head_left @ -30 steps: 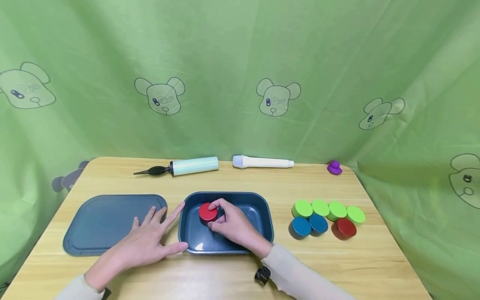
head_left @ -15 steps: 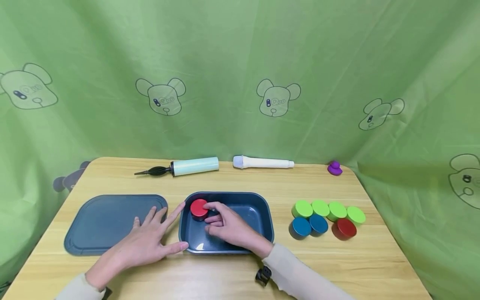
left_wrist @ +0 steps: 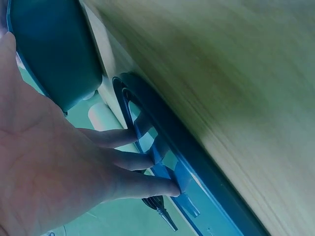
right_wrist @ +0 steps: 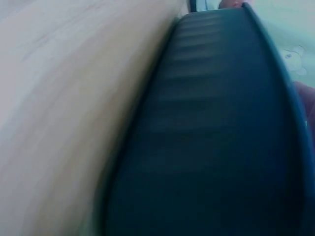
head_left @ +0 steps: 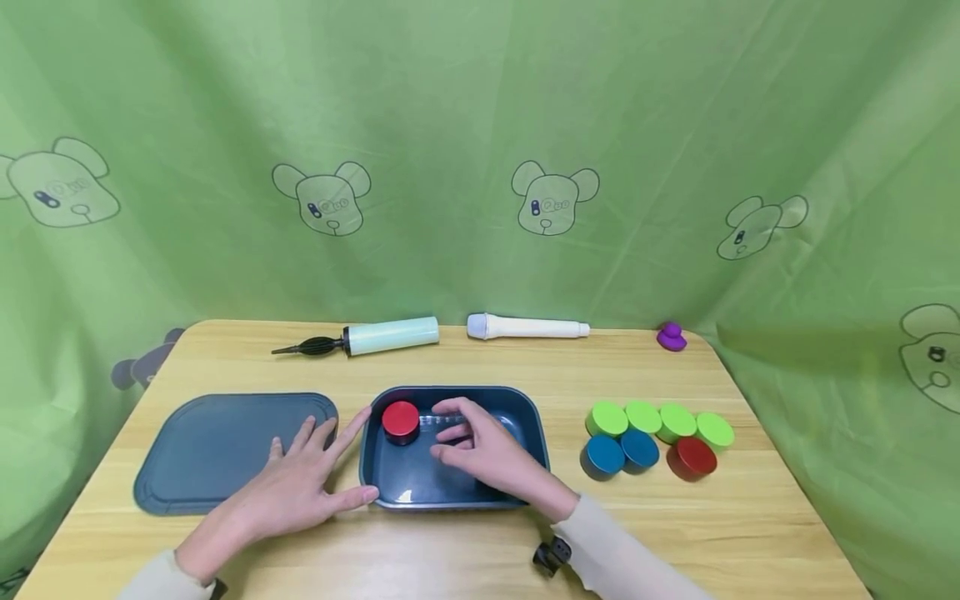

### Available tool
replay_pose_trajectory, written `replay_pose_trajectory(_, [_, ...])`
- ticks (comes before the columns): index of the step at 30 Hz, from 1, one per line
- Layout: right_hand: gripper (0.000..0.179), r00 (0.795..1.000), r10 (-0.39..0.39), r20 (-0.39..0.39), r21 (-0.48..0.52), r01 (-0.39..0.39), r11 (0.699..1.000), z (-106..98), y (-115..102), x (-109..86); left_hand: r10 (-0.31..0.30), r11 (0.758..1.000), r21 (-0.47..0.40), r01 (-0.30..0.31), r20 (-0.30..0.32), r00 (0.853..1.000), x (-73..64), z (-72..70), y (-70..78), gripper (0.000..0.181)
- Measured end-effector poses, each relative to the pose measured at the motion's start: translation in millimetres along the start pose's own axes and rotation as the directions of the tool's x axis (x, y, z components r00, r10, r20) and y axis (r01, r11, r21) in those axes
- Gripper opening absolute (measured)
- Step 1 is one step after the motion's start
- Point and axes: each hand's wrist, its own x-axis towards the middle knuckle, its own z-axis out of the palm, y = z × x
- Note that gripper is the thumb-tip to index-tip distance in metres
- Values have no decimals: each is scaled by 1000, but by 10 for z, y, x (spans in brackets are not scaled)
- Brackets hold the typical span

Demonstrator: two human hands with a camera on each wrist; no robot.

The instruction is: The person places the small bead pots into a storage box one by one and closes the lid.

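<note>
A red round block stands upright in the far left corner of the dark blue box. My right hand hovers over the box to the right of that block, fingers loosely bent and holding nothing. My left hand is spread between box and lid. Its thumb and index finger touch the box's left side, while the other fingers rest on the dark blue lid. In the left wrist view three fingertips lie on the lid. The right wrist view shows mostly the box's outer wall.
Right of the box sit several light green blocks, two blue blocks and a dark red block. Along the table's back edge lie a hand pump, a white toy microphone and a small purple object.
The red block has moved left to the box's corner and been let go. My right hand has drawn back to the right, away from it. My left hand has stayed in place.
</note>
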Motion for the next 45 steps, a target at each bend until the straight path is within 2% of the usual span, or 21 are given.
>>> replay_pose_trajectory(3, [52, 999, -4, -44, 5, 4, 1000, -116, -6, -92, 6, 1000, 3, -6, -9, 1000, 10, 7, 5, 101])
replay_pose_trajectory(6, [49, 995, -12, -95, 54, 17, 998, -243, 11, -204, 10, 1000, -4, -10, -9, 1000, 17, -4, 17, 101])
replay_pose_trajectory(11, [40, 978, -45, -201, 130, 73, 989, -458, 54, -401, 9, 1000, 0, -9, -7, 1000, 10, -35, 30, 103])
replay_pose_trajectory(15, [34, 951, -100, -294, 108, 137, 985, -645, 108, -569, 31, 999, 23, -30, -25, 999, -4, -34, 23, 101])
replay_pose_trajectory(20, [31, 906, -149, -396, 64, 189, 980, -937, 201, -813, 52, 998, -18, -52, -13, 999, -31, -38, 11, 100])
replay_pose_trajectory(23, [30, 888, -115, -446, 51, 154, 987, -1128, 243, -985, 53, 998, -41, -53, 2, 999, -42, -49, 11, 100])
replay_pose_trajectory(27, [33, 868, -62, -492, 86, 120, 989, -1351, 328, -1196, 51, 997, -58, -50, 17, 999, -31, -61, 12, 101])
replay_pose_trajectory(31, [34, 837, -5, -547, 85, 61, 995, -1514, 470, -1390, 51, 996, -76, -48, 31, 998, 7, -55, 14, 101])
replay_pose_trajectory(35, [32, 801, 61, -596, 95, -5, 995, -1629, 663, -1564, 52, 995, -89, -48, 40, 998, 35, -43, 15, 100])
replay_pose_trajectory(42, [27, 714, 199, -671, 262, -23, 965, -1727, 1007, -1811, 56, 996, -68, -54, 27, 998, 19, -60, 2, 101])
replay_pose_trajectory(43, [28, 704, 223, -675, 269, -47, 962, -1739, 1043, -1842, 58, 996, -67, -57, 24, 998, 13, -58, -5, 101])
replay_pose_trajectory(45, [29, 692, 243, -680, 216, -127, 968, -1776, 1097, -1890, 59, 996, -67, -57, 25, 998, 6, -49, -12, 100])
